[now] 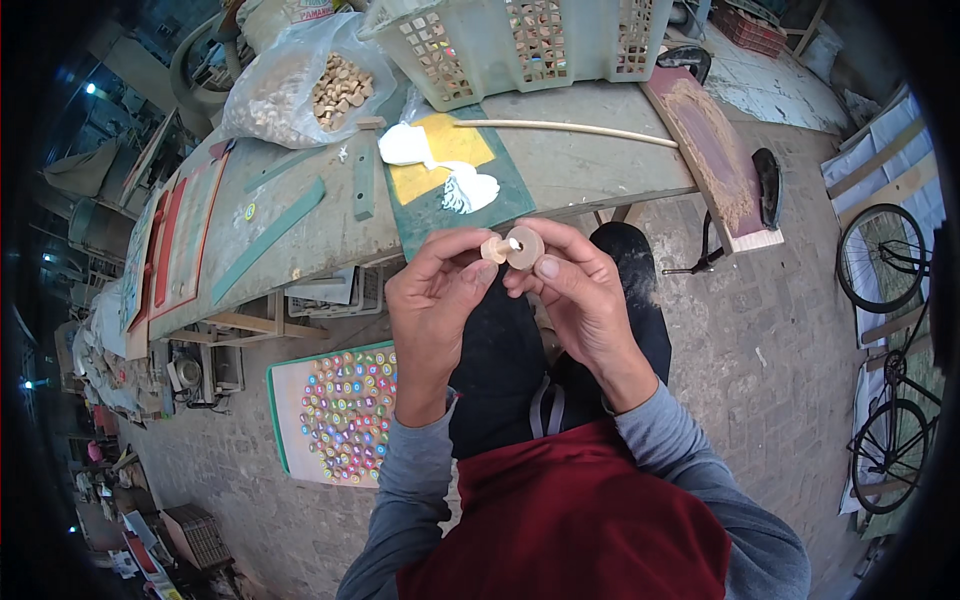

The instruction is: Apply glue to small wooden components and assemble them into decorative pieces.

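Note:
My left hand (pixel 445 285) pinches a small wooden knob (pixel 492 250) between thumb and fingers. My right hand (pixel 575 285) grips a flat, round wooden disc (pixel 529 247). The two pieces meet or nearly meet, with a white, glue-like dab (pixel 515 243) between them; whether they are joined I cannot tell. Both hands are held above my lap, just off the table's near edge. Beyond them, a white glue-like puddle (pixel 468 190) and a white lump (pixel 405 146) spread over a green board (pixel 410 225) with a yellow patch (pixel 440 130).
On the table (pixel 590 165) are a plastic bag (pixel 265 105) of small wooden pieces, a plastic crate (pixel 490 70), a thin wooden stick (pixel 570 127) and green strips (pixel 270 240). A sawdust-covered board (pixel 710 150) juts out at right. Coloured discs fill a green-edged tray (pixel 285 425) below left.

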A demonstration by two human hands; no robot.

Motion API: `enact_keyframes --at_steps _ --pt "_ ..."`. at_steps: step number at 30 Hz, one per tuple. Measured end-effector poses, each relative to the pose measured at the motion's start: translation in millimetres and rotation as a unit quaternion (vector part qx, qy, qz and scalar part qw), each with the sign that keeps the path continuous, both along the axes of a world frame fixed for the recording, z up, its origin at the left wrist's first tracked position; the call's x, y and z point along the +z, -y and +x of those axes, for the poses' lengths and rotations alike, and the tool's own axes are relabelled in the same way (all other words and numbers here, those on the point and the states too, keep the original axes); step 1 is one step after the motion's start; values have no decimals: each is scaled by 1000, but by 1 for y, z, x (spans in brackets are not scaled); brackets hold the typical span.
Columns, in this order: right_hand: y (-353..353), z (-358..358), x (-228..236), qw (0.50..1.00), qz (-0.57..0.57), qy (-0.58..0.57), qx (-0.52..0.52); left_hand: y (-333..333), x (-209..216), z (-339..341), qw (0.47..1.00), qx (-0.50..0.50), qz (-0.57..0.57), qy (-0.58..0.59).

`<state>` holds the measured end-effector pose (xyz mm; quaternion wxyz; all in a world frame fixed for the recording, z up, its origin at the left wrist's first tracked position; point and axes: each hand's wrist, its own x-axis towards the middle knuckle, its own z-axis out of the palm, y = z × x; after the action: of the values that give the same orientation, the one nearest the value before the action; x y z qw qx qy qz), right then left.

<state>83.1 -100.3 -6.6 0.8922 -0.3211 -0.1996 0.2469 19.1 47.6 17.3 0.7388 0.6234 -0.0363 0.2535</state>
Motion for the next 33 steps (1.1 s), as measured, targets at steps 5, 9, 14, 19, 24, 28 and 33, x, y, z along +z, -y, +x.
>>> enact_keyframes --at_steps 5,9,14,19,24,28,33 --pt "1 1 0 1000 -4 17 -3 -4 2 -1 1000 -15 23 0" --pt "3 1 1 999 -7 35 -5 -8 5 -2 997 -15 82 5" --pt "4 1 1 999 -5 36 -2 -8 8 -3 995 -13 102 12" --pt "5 1 1 999 -10 39 -4 -8 9 -4 993 -16 115 14" --pt "6 0 2 998 -24 52 -15 -8 13 -6 988 -11 154 29" --pt "8 1 5 997 -30 73 -19 -9 15 -7 980 -13 195 34" --pt "10 3 6 985 -41 155 -63 -9 20 -11 966 6 255 39"
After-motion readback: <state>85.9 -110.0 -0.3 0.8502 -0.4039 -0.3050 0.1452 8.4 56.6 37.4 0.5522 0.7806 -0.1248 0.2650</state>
